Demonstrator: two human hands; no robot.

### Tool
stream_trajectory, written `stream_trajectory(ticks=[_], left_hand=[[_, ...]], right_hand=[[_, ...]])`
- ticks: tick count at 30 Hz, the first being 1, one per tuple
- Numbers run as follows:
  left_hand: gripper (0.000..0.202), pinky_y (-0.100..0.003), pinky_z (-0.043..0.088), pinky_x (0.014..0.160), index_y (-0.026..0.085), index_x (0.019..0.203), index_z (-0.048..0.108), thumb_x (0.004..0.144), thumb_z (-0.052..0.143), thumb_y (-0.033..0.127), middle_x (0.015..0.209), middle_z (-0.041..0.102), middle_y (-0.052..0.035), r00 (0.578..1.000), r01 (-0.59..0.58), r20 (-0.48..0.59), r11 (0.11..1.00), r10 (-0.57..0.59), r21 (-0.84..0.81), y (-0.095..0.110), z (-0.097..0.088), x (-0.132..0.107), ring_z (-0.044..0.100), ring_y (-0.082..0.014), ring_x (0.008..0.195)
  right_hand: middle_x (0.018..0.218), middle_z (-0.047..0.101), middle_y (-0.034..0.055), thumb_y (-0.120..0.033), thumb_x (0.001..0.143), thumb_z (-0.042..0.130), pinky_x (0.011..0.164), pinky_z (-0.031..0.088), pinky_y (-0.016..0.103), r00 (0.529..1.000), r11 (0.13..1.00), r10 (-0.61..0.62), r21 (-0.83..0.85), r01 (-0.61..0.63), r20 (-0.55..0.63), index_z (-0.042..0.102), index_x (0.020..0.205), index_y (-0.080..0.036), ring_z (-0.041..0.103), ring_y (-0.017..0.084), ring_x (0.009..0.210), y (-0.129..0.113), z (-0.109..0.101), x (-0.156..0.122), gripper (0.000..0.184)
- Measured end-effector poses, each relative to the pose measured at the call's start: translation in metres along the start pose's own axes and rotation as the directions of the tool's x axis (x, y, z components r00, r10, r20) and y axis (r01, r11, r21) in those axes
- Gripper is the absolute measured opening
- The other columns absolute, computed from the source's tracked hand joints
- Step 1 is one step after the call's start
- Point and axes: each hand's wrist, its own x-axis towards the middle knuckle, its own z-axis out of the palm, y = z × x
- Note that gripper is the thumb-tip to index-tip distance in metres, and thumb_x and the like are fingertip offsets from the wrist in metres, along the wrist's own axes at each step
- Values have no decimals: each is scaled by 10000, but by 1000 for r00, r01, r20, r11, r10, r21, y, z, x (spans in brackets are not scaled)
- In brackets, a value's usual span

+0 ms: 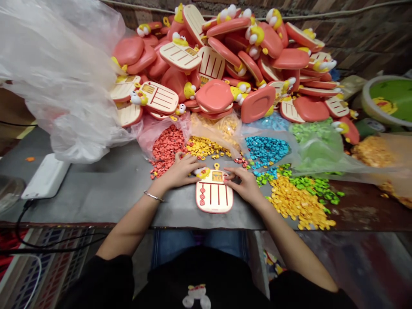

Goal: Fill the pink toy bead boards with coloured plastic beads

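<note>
Heap of coral plastic boards (244,64) at 12 o'clock. Grey bench top (96,189) below it; red pieces (167,150) at 11, yellow pieces (299,201) at 4. Cream-faced board (215,199) lies flat at 6, prob. light, stiff; best held by rim. L hand (178,171), R hand (244,184) both open, fingers spread, tips at board's top edge, no grip.

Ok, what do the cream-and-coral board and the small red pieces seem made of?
The flat cream-and-coral board looks like moulded plastic: smooth, faintly glossy, crisp-edged. The small red pieces seem plastic too, by their uniform colour, though too small to be sure.
</note>
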Motion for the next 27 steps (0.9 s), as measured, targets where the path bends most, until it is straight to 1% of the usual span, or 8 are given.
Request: stream_trajectory(ticks=[4,7,13,16,19,24,25,27], left_hand=[[408,-461,192,980,271,1265,600,942,539,512,1013,621,-56,1000,-4,-9,1000,4,-1,-2,1,0,503,-249,1017],[396,-449,206,956,277,1248,608,932,560,511,1005,623,-50,1000,-4,-8,1000,4,-25,-3,3,1,508,-248,1007],[385,-451,194,974,269,1240,610,927,583,490,1016,629,-49,1000,0,-14,999,-1,-53,-5,7,1,513,-243,1015],[412,-456,185,985,271,1224,613,907,594,533,1019,640,-51,1000,12,-18,998,-13,-59,-7,7,1,517,-246,1022],[417,-461,182,975,274,1183,626,885,607,565,1004,653,-47,1000,5,-11,997,-6,-71,-9,6,1,526,-250,1022],[407,-462,175,974,266,1166,620,879,626,553,1011,669,-41,1000,-6,-13,997,5,-74,-8,2,0,542,-243,1022],[399,-461,177,976,265,1167,618,882,624,545,1021,670,-40,1000,-6,-11,997,5,-77,-6,1,0,541,-245,1032],[384,-460,183,981,267,1174,615,892,609,528,1055,668,-45,1000,-4,-7,997,4,-78,-3,-1,-1,535,-253,1059]], right_hand=[[890,731,67,-318,847,699,724,525,344,999,997,45,70,-45,0,678,1184,-199,669,220,797,2,-1,-9,358],[894,747,65,-307,833,716,753,529,362,997,987,76,141,-74,-10,680,1171,-208,686,230,804,-1,7,-5,354],[917,766,43,-228,820,732,859,519,393,998,976,-8,218,-6,66,695,1108,-242,714,236,862,-29,37,18,291],[917,767,43,-242,828,728,864,522,391,994,969,-32,245,7,100,695,1096,-242,720,232,850,-39,45,24,270],[915,771,47,-295,848,715,871,515,397,981,965,-89,260,41,174,697,1109,-234,715,235,863,-42,41,26,269],[949,767,40,-336,911,626,879,511,388,927,952,-199,287,106,318,693,1153,-251,706,220,886,-37,22,26,265],[977,762,48,-338,921,607,851,522,375,935,953,-179,289,88,305,695,1146,-246,704,219,892,-34,19,29,259],[993,750,63,-314,937,565,812,532,360,976,970,-109,233,63,190,701,1106,-226,696,220,899,-25,14,40,234]])
